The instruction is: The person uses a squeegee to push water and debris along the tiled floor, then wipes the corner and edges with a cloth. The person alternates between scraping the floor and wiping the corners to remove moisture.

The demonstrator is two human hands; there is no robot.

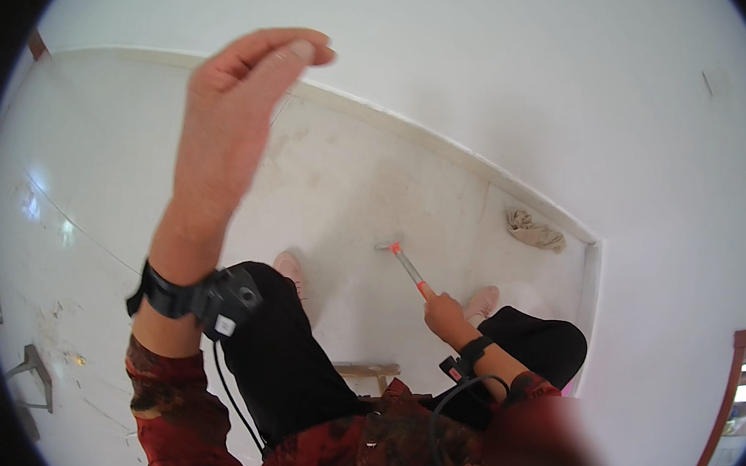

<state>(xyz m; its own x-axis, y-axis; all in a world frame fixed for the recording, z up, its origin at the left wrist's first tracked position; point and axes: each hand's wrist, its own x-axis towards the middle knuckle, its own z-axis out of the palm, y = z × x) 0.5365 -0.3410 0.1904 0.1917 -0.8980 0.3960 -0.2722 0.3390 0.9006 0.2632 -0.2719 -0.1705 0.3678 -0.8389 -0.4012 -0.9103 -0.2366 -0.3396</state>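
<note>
My left hand (234,111) is raised before the white wall, its fingers bent and the thumb against the fingers; whether something small is pinched between them cannot be told. Lower and to the right, my right hand (444,314) is closed round the handle of a scraper (410,268) with a grey and red shaft. The scraper's head points away from me, down at the pale floor between my shoes. Both wrists carry black straps with small devices and cables.
A crumpled beige cloth (535,231) lies on the floor by the baseboard (447,147), near the corner. Under me is a wooden stool (368,370), partly hidden. Another stool (37,377) stands at the lower left. A red-brown frame (723,410) borders an opening at the right.
</note>
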